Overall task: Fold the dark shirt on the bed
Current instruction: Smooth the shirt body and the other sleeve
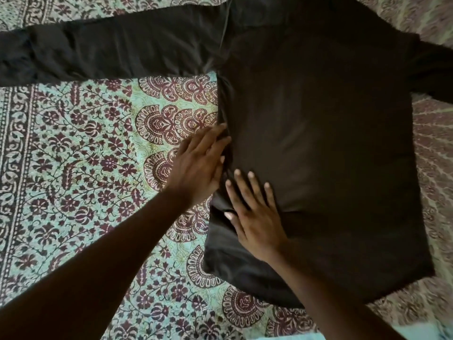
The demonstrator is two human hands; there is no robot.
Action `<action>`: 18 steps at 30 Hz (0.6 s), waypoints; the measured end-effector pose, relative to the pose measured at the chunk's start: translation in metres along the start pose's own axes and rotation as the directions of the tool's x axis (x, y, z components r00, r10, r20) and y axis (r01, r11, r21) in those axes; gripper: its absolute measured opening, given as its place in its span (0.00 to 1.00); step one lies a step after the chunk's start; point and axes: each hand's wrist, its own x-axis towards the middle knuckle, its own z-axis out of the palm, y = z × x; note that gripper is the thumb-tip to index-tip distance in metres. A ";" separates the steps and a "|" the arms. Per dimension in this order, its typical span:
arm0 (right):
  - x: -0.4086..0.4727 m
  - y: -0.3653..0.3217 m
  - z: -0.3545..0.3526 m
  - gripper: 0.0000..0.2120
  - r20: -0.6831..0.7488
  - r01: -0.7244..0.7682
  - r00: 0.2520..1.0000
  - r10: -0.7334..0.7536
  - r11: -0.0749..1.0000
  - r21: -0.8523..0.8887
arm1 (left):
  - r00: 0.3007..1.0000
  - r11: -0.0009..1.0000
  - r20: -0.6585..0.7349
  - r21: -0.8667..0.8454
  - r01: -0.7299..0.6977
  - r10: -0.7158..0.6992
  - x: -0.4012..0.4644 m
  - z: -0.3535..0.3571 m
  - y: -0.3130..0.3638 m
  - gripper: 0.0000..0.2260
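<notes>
Dark shirt (318,143) flat on bed (73,155); left hand (198,165), right hand (255,217) pressing, fingers (245,182) straight, holding nothing.

A patterned bedspread (81,148) covers the whole bed, filling the view from near to far. Its ground is pale green, printed with dark maroon flowers and leafy vines. A darker ornamental border band (14,143) runs along the left side. Fan-shaped scalloped motifs (169,123) form rings toward the middle. Soft, dim light falls evenly; the right edge looks blurred.
</notes>
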 end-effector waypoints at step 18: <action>-0.159 0.000 0.025 0.38 0.035 -0.219 0.975 0.218 0.975 0.035 | 0.992 0.966 0.086 -0.233 0.110 -0.092 -0.174 0.013 0.066 0.20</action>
